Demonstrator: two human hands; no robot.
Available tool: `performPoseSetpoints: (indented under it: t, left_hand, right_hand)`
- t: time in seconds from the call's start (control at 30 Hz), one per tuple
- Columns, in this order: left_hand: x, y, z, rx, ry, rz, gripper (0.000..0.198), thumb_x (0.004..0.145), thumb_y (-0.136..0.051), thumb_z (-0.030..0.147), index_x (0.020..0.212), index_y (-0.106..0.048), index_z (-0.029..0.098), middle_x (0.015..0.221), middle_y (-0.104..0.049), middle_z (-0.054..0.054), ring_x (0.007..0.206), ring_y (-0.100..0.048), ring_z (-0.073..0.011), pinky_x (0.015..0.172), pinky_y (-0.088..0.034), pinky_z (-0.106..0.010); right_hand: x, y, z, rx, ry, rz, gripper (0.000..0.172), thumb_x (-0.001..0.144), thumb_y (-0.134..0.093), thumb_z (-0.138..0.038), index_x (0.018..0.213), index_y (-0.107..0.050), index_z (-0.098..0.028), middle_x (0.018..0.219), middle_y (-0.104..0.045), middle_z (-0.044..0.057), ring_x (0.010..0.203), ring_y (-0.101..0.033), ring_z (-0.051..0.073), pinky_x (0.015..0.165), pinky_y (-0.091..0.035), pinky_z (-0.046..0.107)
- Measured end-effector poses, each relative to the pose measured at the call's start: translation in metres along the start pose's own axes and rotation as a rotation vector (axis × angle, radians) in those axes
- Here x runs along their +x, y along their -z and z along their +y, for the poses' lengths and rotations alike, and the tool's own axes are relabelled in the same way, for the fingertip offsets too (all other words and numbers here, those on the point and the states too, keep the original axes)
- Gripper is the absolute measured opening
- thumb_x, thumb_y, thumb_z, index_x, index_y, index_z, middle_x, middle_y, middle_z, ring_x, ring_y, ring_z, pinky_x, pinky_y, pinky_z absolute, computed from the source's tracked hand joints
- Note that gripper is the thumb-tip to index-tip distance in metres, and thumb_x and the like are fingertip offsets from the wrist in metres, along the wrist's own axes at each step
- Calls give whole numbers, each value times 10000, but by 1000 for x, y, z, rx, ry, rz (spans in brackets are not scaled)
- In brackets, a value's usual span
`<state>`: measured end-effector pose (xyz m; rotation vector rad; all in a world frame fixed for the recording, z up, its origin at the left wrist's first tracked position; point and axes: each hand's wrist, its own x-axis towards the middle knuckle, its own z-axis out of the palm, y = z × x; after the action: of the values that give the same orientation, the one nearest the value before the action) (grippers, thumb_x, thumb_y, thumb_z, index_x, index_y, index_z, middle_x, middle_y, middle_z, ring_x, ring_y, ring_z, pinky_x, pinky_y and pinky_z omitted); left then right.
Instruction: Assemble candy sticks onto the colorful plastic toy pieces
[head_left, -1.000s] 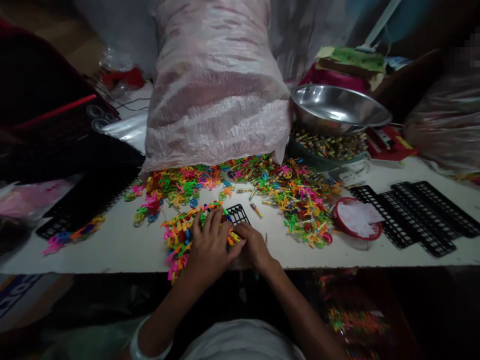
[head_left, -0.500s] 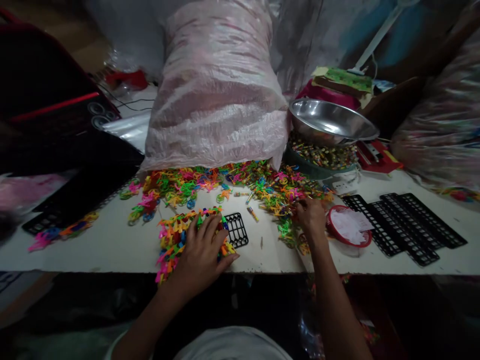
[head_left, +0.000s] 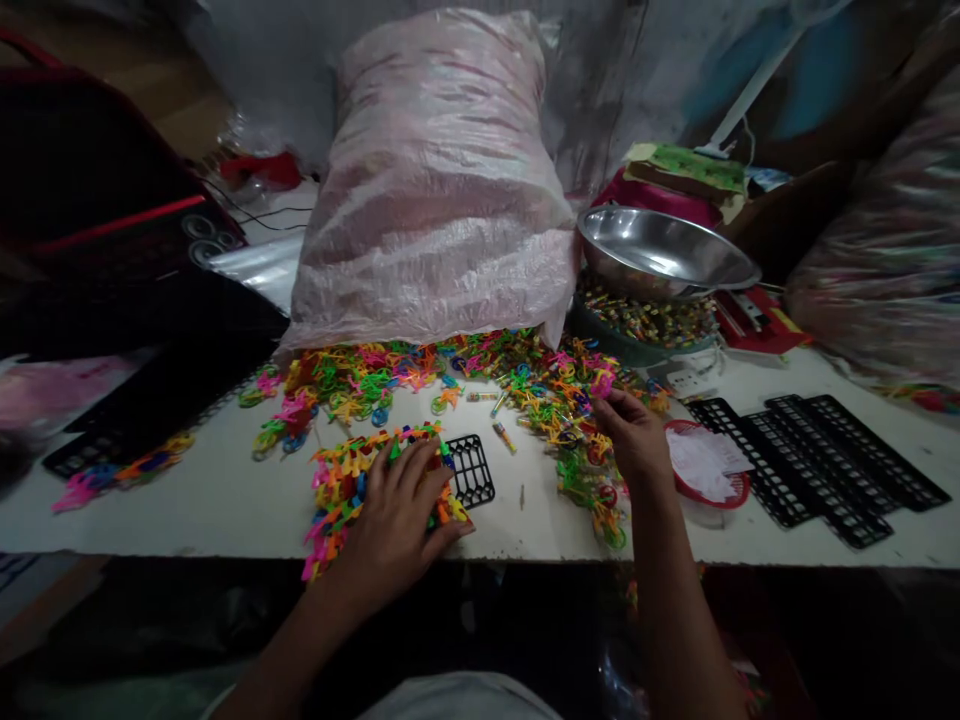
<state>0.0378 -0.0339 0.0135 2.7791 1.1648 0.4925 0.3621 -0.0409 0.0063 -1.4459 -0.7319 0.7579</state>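
Observation:
My left hand [head_left: 405, 500] lies open with fingers stretched over the small colourful plastic toys [head_left: 335, 497] packed in rows on a black grid rack [head_left: 472, 470]. Bare slots show at the rack's right end. At the right edge of the loose toy heap [head_left: 536, 385], my right hand [head_left: 634, 430] pinches a pink plastic toy [head_left: 602, 382] between thumb and fingers. Tiny printed tubes [head_left: 504, 437] are scattered on the table between the rack and the heap. The lower part of the rack is hidden by my left hand and the toys.
A big translucent sack [head_left: 435, 200] stands behind the heap. To the right are a steel bowl [head_left: 667, 250] above a tub of small tubes [head_left: 637, 315], a red basket [head_left: 712, 490] with white slips, and stacked black racks [head_left: 817, 465]. The table's front edge [head_left: 525, 560] runs before me.
My right hand has lifted slightly out of the heap, and a pink toy now shows at its fingertips. My left hand stays on the rack. The view has shifted a little.

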Motion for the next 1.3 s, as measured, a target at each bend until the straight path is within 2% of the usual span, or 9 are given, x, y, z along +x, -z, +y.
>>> performPoseSetpoints:
  t: [0.17, 0.33, 0.4, 0.5, 0.67, 0.87, 1.13, 1.23, 1.3]
  left_hand:
    - [31, 6, -8, 1, 165, 77, 452, 895, -448, 461, 1243, -498, 177, 1325, -515, -146, 1258, -426, -277, 1075, -265, -504]
    - [52, -7, -17, 59, 211, -41, 439, 923, -398, 437, 1252, -501, 166, 1306, -542, -141, 1219, -470, -282, 1024, -308, -490]
    - [51, -10, -16, 29, 214, -65, 390, 946, -354, 384, 1237, -507, 173, 1268, -573, -113, 1176, -503, -254, 995, -337, -452]
    - [48, -7, -14, -18, 213, -79, 345, 954, -335, 358, 1169, -543, 186, 1195, -612, -85, 1123, -529, -235, 957, -354, -416]
    - [50, -4, -16, -58, 237, -121, 360, 950, -357, 367, 1232, -500, 195, 1239, -594, -78, 1152, -509, -232, 974, -322, -418]
    - [59, -4, -17, -34, 241, -240, 482, 919, -407, 452, 1358, -389, 255, 1330, -536, -75, 1167, -497, -263, 983, -292, -467]
    - [64, -6, -15, 28, 212, -230, 424, 905, -371, 523, 1142, -564, 229, 1170, -633, -74, 1065, -538, -268, 930, -310, -466]
    - [65, -8, -15, 54, 222, -217, 403, 893, -411, 510, 1130, -571, 226, 1137, -643, -77, 1046, -548, -268, 906, -327, -442]
    - [64, -8, -15, 60, 224, -204, 404, 888, -424, 509, 1141, -567, 229, 1132, -645, -76, 1046, -555, -269, 916, -323, -442]
  right_hand:
    - [-38, -38, 22, -148, -19, -148, 290, 638, -769, -367, 788, -589, -197, 661, -564, -35, 579, -505, 107, 574, -446, 244]
    - [-71, -108, 59, -65, -149, -342, 328, 702, -680, -434, 900, -594, -187, 641, -572, -25, 548, -516, 128, 522, -444, 251]
    - [-71, -129, 68, -71, -102, -427, 304, 717, -653, -434, 886, -590, -190, 660, -594, -18, 569, -545, 140, 541, -459, 258]
    - [-65, -145, 73, -202, 31, -442, 225, 740, -618, -406, 795, -588, -190, 652, -594, -17, 585, -536, 141, 567, -447, 253]
    - [-62, -146, 74, -408, 188, -442, 106, 799, -524, -274, 789, -584, -187, 680, -604, 3, 614, -516, 143, 590, -410, 246]
    - [-68, -146, 77, -577, 378, -491, 216, 830, -415, -157, 963, -586, -163, 877, -629, 60, 760, -559, 172, 683, -427, 266]
    - [-77, -155, 74, -777, 401, -501, 214, 844, -441, -122, 991, -579, -193, 938, -603, 46, 746, -558, 153, 626, -423, 233]
    - [-72, -139, 69, -620, 455, -524, 223, 849, -435, -115, 989, -583, -206, 979, -606, 36, 838, -571, 152, 722, -453, 246]
    - [-66, -113, 61, -558, 486, -379, 228, 859, -447, -142, 1034, -578, -205, 1006, -607, 54, 918, -567, 166, 782, -455, 269]
